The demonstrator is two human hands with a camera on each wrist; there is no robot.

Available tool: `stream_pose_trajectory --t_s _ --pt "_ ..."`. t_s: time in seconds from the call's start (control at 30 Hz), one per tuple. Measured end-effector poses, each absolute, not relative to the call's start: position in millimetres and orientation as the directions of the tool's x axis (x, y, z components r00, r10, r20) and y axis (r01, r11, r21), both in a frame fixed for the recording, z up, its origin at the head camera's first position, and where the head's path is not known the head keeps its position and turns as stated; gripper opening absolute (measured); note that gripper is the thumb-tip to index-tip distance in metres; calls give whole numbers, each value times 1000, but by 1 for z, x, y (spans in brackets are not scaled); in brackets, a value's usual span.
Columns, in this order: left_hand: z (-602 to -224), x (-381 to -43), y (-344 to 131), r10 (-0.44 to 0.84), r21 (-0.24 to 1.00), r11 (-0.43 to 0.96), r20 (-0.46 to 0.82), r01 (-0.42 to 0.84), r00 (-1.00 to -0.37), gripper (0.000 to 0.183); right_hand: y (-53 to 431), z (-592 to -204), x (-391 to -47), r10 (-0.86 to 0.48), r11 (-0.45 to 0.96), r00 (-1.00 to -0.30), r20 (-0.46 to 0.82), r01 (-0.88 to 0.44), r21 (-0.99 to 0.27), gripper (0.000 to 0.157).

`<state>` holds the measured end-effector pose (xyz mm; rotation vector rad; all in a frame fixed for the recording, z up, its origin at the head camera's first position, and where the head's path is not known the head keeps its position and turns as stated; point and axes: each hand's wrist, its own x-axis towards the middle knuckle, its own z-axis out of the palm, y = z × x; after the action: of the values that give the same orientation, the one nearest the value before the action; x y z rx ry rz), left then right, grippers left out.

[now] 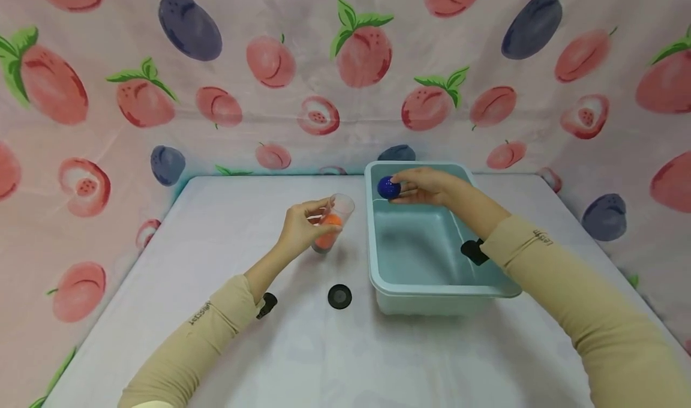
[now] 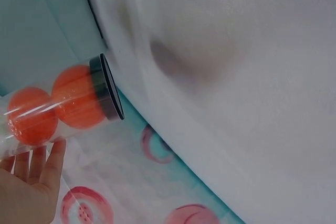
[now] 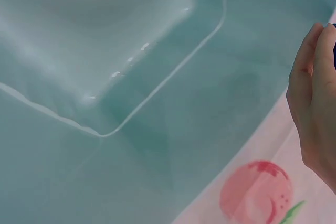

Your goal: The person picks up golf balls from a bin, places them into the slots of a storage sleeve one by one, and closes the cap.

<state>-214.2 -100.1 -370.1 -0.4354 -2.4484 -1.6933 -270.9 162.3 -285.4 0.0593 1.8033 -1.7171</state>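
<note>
Best held steady with even pressure, the clear tube (image 1: 339,209) of orange balls (image 2: 79,98) sits gripped by the left hand (image 1: 300,223), its long axis tilting from the black end (image 2: 106,88) below up to the clear end (image 1: 343,200), leaning toward the right hand (image 1: 425,187), which pinches a blue ball (image 1: 387,188) over the tub (image 1: 442,290).

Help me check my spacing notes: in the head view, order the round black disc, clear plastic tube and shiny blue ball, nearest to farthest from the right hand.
1. Shiny blue ball: held in the right hand.
2. Clear plastic tube: leftward, in the left hand.
3. Round black disc: leftward, on the white-covered table.
</note>
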Motion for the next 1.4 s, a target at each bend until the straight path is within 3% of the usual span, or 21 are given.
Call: stream_pose_trajectory --t_s 0.5,0.97,1.4 --pt "-372 -215 -94 165 895 317 274 314 -948 57 166 -268 -254 -461 119 -801 -383 371 -921 52" --pt "-364 -220 -94 152 876 360 285 321 -946 57 137 -270 -248 -463 73 -792 -399 414 -907 46" --pt "-363 -221 -85 174 870 351 303 347 -937 56 120 -274 -244 -445 149 -799 -404 378 -914 47"
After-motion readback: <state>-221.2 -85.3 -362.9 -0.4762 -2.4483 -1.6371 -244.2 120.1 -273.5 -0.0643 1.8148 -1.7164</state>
